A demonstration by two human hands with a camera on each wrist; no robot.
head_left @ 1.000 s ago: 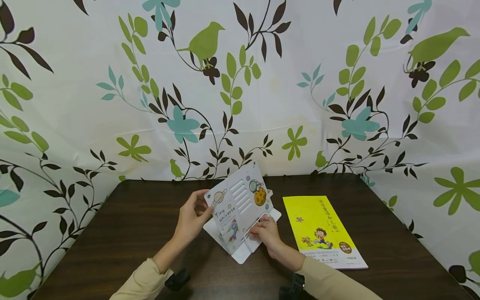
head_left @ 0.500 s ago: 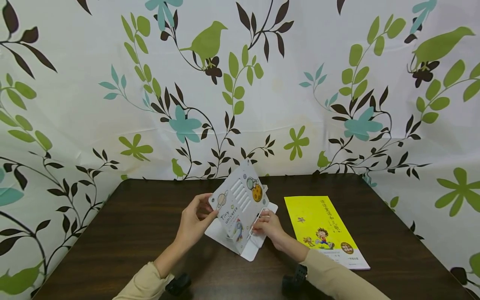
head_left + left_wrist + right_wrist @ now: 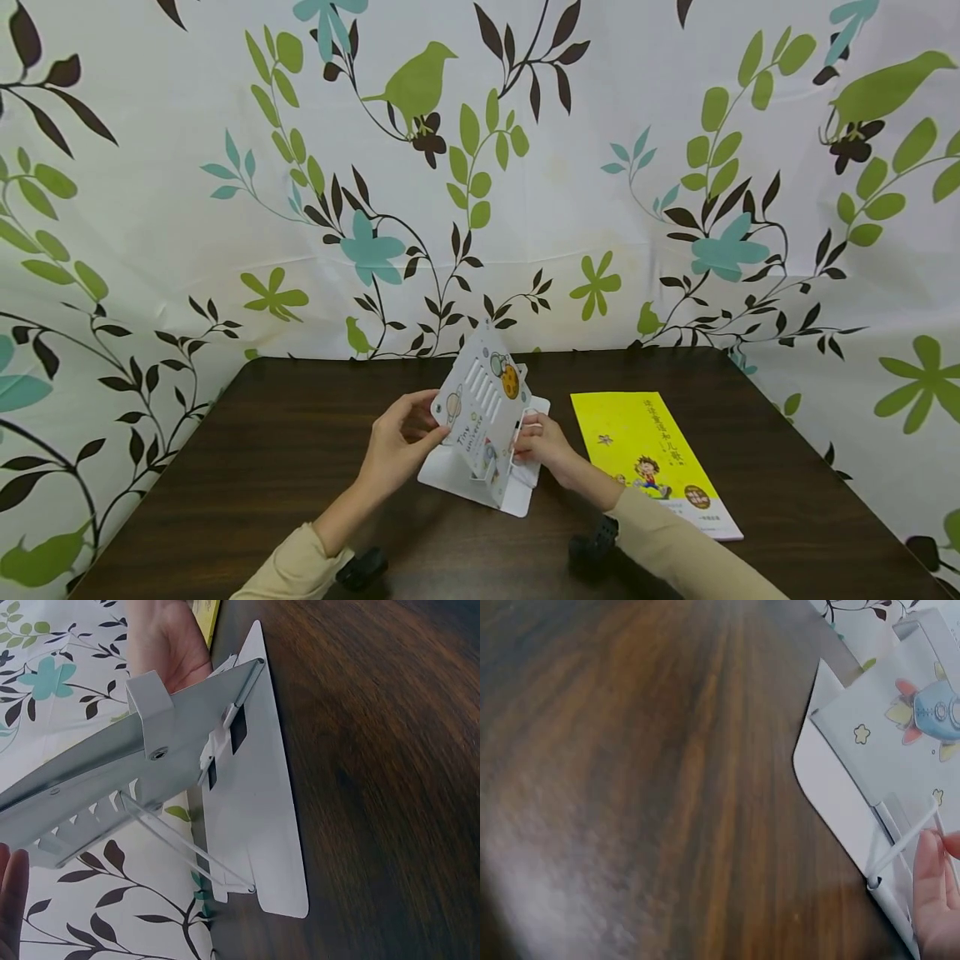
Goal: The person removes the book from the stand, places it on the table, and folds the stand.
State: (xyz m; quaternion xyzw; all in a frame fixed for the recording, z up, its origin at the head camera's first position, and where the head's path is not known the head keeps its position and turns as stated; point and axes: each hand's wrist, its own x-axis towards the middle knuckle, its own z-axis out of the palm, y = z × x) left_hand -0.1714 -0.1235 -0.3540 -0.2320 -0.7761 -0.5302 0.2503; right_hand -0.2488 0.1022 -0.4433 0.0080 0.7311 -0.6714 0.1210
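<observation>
Over the last second the white metal folding stand [image 3: 480, 450], at six o'clock in my view, has swung round; its cartoon-printed panel [image 3: 477, 410] now faces more toward three o'clock, which I judge leaves its back easier to reach. My left hand [image 3: 402, 440] pinches the panel's nine o'clock edge, while my right hand [image 3: 551, 452] pinches the thin white wire loop [image 3: 904, 847] at four o'clock.

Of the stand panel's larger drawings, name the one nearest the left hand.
The ringed planet, beside the left hand; the orange cratered ball and blue rocket lie farther away.
</observation>
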